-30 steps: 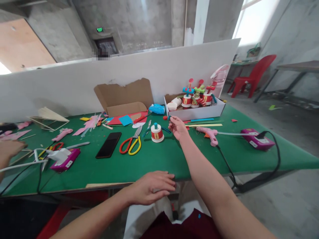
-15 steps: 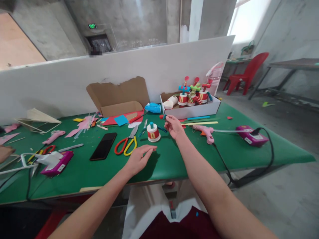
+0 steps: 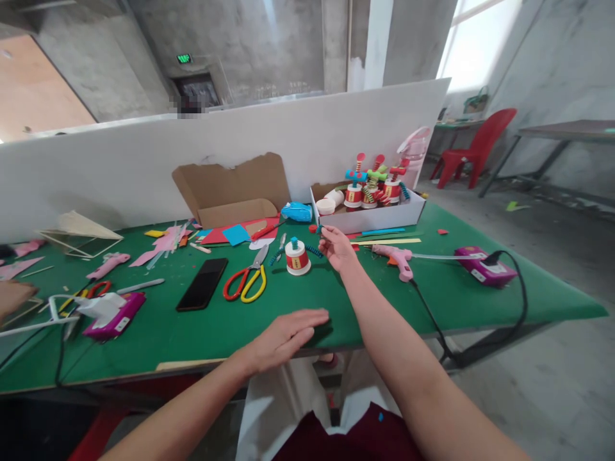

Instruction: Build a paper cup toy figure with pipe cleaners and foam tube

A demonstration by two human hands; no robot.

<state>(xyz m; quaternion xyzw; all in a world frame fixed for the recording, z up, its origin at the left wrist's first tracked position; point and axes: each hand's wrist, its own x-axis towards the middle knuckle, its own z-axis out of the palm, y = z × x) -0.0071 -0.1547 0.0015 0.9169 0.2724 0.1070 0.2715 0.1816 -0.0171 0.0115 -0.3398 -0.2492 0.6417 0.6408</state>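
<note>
My right hand [image 3: 338, 248] pinches a small dark teal piece [image 3: 319, 230] between thumb and fingertips, above the table behind the cup figure. A red round bit [image 3: 312, 228] shows beside this piece; whether the two are joined I cannot tell. My left hand [image 3: 287, 336] is open over the table's front edge, fingers stretched out to the right, holding nothing. Between and beyond my hands stands an upturned white paper cup [image 3: 298, 261] with a red band, a blue paper piece on top and dark teal coiled paper arms at its sides.
Left of the cup lie scissors [image 3: 246, 282] and a phone [image 3: 202, 285]. A pink glue gun [image 3: 398, 258] is on the right, its cord running to a purple power box [image 3: 485, 266]. Behind, a white box [image 3: 372, 221] holds several finished-looking cup figures. Another person's hand [image 3: 16, 298] shows at far left.
My left hand has moved down and right, away from the cup, its fingers now straighter. My right hand stays nearly in place with the teal piece. The view has shifted slightly.
</note>
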